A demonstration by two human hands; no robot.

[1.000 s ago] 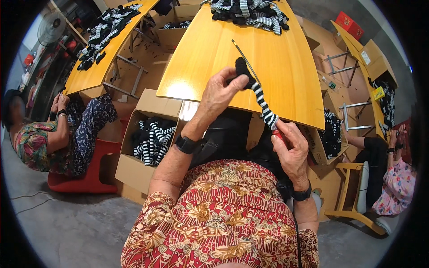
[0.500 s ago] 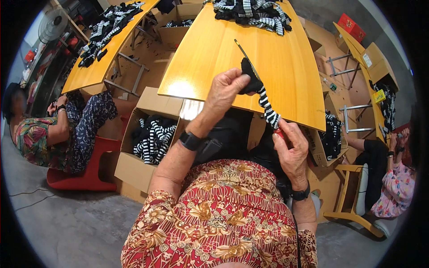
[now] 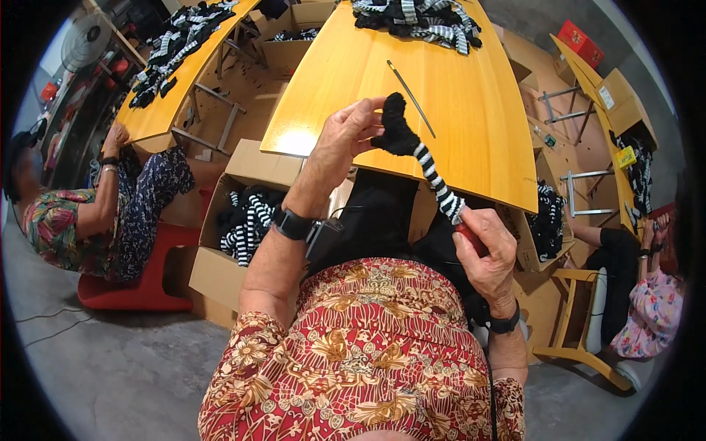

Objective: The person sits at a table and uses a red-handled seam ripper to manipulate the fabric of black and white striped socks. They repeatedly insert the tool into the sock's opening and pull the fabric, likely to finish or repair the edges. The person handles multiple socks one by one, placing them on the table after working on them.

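Note:
A black-and-white striped plush tube (image 3: 433, 178) with a fuzzy black, foot-like end (image 3: 398, 132) stretches between my hands, above the near table edge. My right hand (image 3: 488, 253) is closed around a red handle (image 3: 471, 239) at the tube's lower end. Whatever part of that tool runs inside the tube is hidden. My left hand (image 3: 346, 136) is beside the black end, its fingers fairly straight and touching or nearly touching it. Beyond the black end, a thin dark rod (image 3: 412, 99) lies on the yellow table (image 3: 331, 88).
Striped plush pieces (image 3: 415, 22) are heaped at the table's far end. Open cartons of similar pieces stand left (image 3: 209, 272) and right (image 3: 526, 250) of me. One person sits on a red chair (image 3: 140, 275) at left, another at right by a wooden chair (image 3: 570, 323).
My left hand has loosened its pinch on the black end and shifted left. The black end now stands up, more spread out. My right hand has moved slightly down and right.

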